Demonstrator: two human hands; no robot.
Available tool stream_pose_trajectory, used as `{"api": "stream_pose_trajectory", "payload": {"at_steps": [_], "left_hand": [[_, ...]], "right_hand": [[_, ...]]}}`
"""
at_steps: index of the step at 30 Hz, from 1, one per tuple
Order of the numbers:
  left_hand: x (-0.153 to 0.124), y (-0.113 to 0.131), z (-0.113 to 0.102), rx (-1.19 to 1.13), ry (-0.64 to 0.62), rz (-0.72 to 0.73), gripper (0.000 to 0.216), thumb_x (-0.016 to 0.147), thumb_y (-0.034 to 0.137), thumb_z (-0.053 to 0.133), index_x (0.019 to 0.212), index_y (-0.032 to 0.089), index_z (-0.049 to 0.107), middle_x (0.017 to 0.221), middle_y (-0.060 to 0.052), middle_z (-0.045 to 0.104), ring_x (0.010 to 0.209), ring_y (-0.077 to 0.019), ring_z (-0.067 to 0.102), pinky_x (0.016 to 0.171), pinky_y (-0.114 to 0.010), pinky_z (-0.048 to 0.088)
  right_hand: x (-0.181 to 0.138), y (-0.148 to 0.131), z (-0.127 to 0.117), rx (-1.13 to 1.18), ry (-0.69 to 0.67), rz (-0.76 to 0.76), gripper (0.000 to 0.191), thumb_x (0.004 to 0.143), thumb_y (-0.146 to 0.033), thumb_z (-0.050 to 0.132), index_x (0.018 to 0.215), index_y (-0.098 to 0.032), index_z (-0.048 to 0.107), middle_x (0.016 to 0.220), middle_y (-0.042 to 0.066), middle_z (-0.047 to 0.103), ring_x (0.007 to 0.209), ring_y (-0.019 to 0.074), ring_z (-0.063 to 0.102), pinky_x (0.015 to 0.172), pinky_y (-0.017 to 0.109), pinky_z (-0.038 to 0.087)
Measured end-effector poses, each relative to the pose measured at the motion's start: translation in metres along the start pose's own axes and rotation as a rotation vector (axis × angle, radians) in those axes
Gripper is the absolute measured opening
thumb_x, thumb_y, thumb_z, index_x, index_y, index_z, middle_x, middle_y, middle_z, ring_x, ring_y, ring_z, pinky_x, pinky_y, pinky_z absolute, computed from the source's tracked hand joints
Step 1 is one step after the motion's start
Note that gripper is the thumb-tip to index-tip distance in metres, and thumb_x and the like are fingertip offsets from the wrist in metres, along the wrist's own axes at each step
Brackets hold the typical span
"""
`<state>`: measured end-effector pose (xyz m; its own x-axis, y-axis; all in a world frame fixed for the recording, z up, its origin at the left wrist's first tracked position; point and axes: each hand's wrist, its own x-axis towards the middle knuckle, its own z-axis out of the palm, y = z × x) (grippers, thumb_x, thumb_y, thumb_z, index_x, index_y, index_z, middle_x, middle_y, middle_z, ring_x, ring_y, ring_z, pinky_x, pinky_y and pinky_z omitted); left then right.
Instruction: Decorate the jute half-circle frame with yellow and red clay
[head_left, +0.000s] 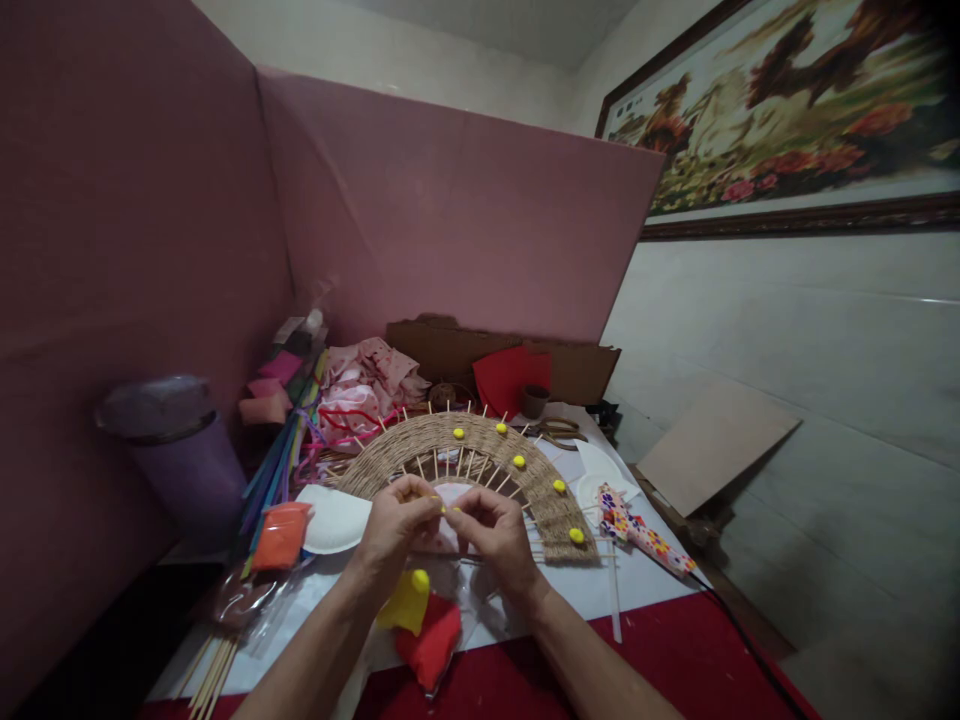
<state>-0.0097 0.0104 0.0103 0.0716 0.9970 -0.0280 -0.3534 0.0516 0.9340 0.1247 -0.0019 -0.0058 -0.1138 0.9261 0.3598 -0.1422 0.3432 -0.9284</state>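
My left hand point(405, 520) and my right hand point(491, 528) meet above the table's middle, fingertips pinching small bits of yellow modelling clay point(442, 508). Just behind them lies a half-ring of woven twine point(442, 428) on thin wooden sticks that poke out at both edges. Several yellow clay dots point(519, 461) sit along its top and right side. Below my hands are a packet of yellow clay point(407, 600) and a packet of red clay point(431, 645). My hands hide part of the half-ring's inner edge.
At the left stand a purple bin point(184, 470), orange clay point(280, 535), a white paper plate piece point(334, 520) and wooden skewers point(214, 675). A flower-patterned glue gun point(645, 535) with a cord lies right. Scissors point(559, 430), red sheets point(510, 380) and cardboard point(427, 340) are behind.
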Motion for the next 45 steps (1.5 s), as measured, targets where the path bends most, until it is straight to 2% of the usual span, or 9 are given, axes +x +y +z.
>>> {"api": "stream_pose_trajectory", "payload": {"at_steps": [3, 8, 16, 24, 30, 33, 38, 41, 45], "left_hand": [[0.003, 0.001, -0.002, -0.063, 0.094, 0.045, 0.029, 0.055, 0.023, 0.074, 0.079, 0.014, 0.061, 0.054, 0.005, 0.057, 0.045, -0.0067, 0.047, 0.045, -0.018, 0.033], [0.006, -0.001, -0.007, -0.032, 0.102, 0.077, 0.031, 0.058, 0.037, 0.076, 0.065, 0.012, 0.059, 0.049, 0.005, 0.052, 0.043, -0.0047, 0.041, 0.042, -0.016, 0.027], [-0.003, 0.0, 0.002, -0.052, -0.024, -0.05, 0.034, 0.059, 0.038, 0.077, 0.066, 0.013, 0.055, 0.049, 0.004, 0.052, 0.04, -0.0034, 0.038, 0.039, -0.015, 0.024], [-0.001, -0.011, 0.0, -0.001, -0.07, 0.01, 0.034, 0.068, 0.045, 0.068, 0.071, 0.016, 0.051, 0.049, 0.007, 0.047, 0.038, -0.0049, 0.041, 0.04, -0.017, 0.029], [-0.001, -0.015, 0.002, 0.045, -0.059, 0.016, 0.038, 0.066, 0.05, 0.067, 0.071, 0.017, 0.05, 0.052, 0.006, 0.051, 0.04, -0.006, 0.043, 0.039, -0.017, 0.03], [-0.001, -0.012, 0.003, 0.04, 0.012, 0.047, 0.04, 0.064, 0.052, 0.069, 0.067, 0.017, 0.048, 0.047, 0.007, 0.048, 0.038, -0.0057, 0.04, 0.038, -0.016, 0.029], [0.003, -0.005, -0.003, -0.011, 0.227, 0.152, 0.039, 0.062, 0.048, 0.071, 0.07, 0.017, 0.049, 0.046, 0.009, 0.045, 0.038, -0.0046, 0.039, 0.037, -0.015, 0.026], [0.003, -0.007, -0.004, 0.011, 0.192, 0.131, 0.037, 0.062, 0.046, 0.072, 0.074, 0.016, 0.053, 0.05, 0.008, 0.047, 0.039, -0.0048, 0.04, 0.038, -0.015, 0.027], [0.002, -0.012, -0.002, 0.033, 0.133, 0.099, 0.037, 0.061, 0.047, 0.072, 0.068, 0.015, 0.054, 0.047, 0.007, 0.047, 0.039, -0.0053, 0.039, 0.038, -0.016, 0.027]], "right_hand": [[0.003, -0.001, -0.001, 0.496, -0.015, 0.259, 0.025, 0.071, -0.038, 0.07, 0.069, -0.016, 0.059, 0.057, -0.002, 0.052, 0.045, 0.0077, 0.041, 0.042, 0.02, 0.034], [0.008, -0.003, -0.006, 0.824, 0.072, 0.32, 0.02, 0.069, -0.029, 0.074, 0.074, -0.016, 0.059, 0.065, 0.0, 0.057, 0.052, 0.0075, 0.046, 0.046, 0.019, 0.037], [0.01, 0.003, -0.004, 0.554, 0.145, 0.31, 0.026, 0.062, -0.024, 0.079, 0.08, -0.014, 0.065, 0.065, 0.0, 0.062, 0.051, 0.0071, 0.052, 0.047, 0.018, 0.041], [0.005, 0.009, 0.003, 0.141, 0.082, 0.087, 0.025, 0.064, -0.022, 0.075, 0.088, -0.018, 0.069, 0.071, 0.0, 0.063, 0.058, 0.0107, 0.052, 0.052, 0.022, 0.044], [-0.002, 0.005, 0.005, -0.229, 0.13, -0.171, 0.001, 0.074, -0.019, 0.065, 0.074, -0.018, 0.066, 0.078, 0.001, 0.059, 0.073, 0.0136, 0.054, 0.065, 0.025, 0.043], [-0.001, 0.004, 0.004, -0.121, 0.142, -0.097, 0.01, 0.078, -0.023, 0.063, 0.07, -0.017, 0.062, 0.065, -0.001, 0.056, 0.061, 0.0117, 0.052, 0.059, 0.024, 0.042], [0.008, 0.003, -0.002, 0.387, 0.277, 0.174, 0.023, 0.071, -0.035, 0.071, 0.072, -0.015, 0.06, 0.063, 0.0, 0.059, 0.048, 0.0074, 0.047, 0.046, 0.019, 0.039], [0.012, 0.003, -0.004, 0.559, 0.27, 0.272, 0.026, 0.065, -0.033, 0.076, 0.075, -0.013, 0.061, 0.066, 0.001, 0.061, 0.05, 0.0068, 0.049, 0.044, 0.017, 0.039], [0.012, 0.004, -0.003, 0.602, 0.208, 0.275, 0.027, 0.062, -0.028, 0.079, 0.077, -0.013, 0.062, 0.066, 0.001, 0.061, 0.05, 0.0069, 0.05, 0.043, 0.016, 0.04]]}}
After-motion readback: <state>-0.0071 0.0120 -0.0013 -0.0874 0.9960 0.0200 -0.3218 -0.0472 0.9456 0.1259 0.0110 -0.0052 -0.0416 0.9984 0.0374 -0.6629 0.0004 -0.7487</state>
